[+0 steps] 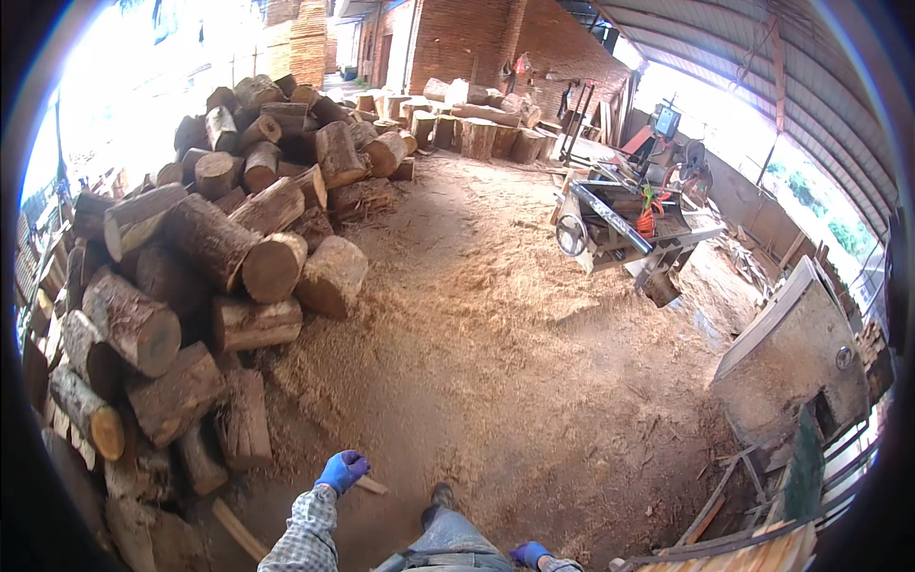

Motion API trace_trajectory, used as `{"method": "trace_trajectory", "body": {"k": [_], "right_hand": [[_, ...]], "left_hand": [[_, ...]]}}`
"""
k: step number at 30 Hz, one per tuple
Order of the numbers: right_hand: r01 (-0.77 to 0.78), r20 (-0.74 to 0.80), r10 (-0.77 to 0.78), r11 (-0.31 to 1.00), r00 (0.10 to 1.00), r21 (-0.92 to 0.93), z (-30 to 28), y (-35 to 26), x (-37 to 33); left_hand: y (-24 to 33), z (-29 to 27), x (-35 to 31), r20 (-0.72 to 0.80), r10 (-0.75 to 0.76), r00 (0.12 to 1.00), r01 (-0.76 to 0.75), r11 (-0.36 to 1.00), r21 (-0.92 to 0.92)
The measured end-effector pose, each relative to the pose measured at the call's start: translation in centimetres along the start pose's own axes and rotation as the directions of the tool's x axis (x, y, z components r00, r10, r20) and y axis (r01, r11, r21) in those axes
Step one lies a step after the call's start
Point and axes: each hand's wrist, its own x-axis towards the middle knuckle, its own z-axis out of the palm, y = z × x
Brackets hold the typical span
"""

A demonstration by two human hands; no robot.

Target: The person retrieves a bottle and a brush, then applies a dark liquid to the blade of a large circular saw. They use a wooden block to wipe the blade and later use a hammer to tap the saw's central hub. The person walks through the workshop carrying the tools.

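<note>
My left hand (343, 472), in a blue glove below a checked sleeve, hangs low in front of me with its fingers curled closed. A short pale wood strip (372, 485) shows right beside its fingers; I cannot tell whether the hand touches it or it lies on the ground beyond. My right hand (530, 554), also blue-gloved, shows only in part at the lower edge, and its fingers are not clear. Nearest to my left hand is a large pile of cut logs (200, 238), stacked loosely along the left side.
Sawdust (496, 334) covers the ground ahead. A saw machine (620, 224) with a handwheel stands at the far right. Closer on the right is a worn box-like cabinet (786, 348), with boards (734, 551) below it. Upright log rounds (478, 138) line the back near a brick wall (467, 43).
</note>
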Motion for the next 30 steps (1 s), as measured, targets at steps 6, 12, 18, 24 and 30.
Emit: {"method": "trace_trajectory", "body": {"k": [6, 12, 18, 24, 30], "right_hand": [[0.018, -0.017, -0.021, 0.987, 1.000, -0.163, -14.2, -14.9, 9.6], [0.250, -0.158, -0.203, 0.884, 0.966, 0.396, -33.3, -33.0, 19.8], [0.481, -0.381, -0.310, 0.696, 0.871, 0.533, -51.7, -58.4, 22.6], [0.340, -0.323, -0.194, 0.803, 0.926, 0.491, -60.9, -66.8, 26.8], [-0.109, -0.004, 0.124, 0.887, 0.992, 0.448, -65.8, -64.0, 30.5]], "left_hand": [[-4.7, -2.8, 15.4, 0.123, -0.178, 0.976, 0.181, 0.984, -0.009], [-15.0, -8.2, 17.4, 0.180, -0.471, 0.863, 0.437, 0.877, 0.200], [-16.6, -12.5, 28.1, 0.175, -0.708, 0.684, 0.616, 0.689, 0.381], [-6.8, -20.9, 61.0, 0.360, -0.563, 0.744, 0.273, 0.748, 0.605], [21.3, -25.1, 97.4, 0.017, -0.036, 0.999, 0.026, 0.906, 0.423]]}}
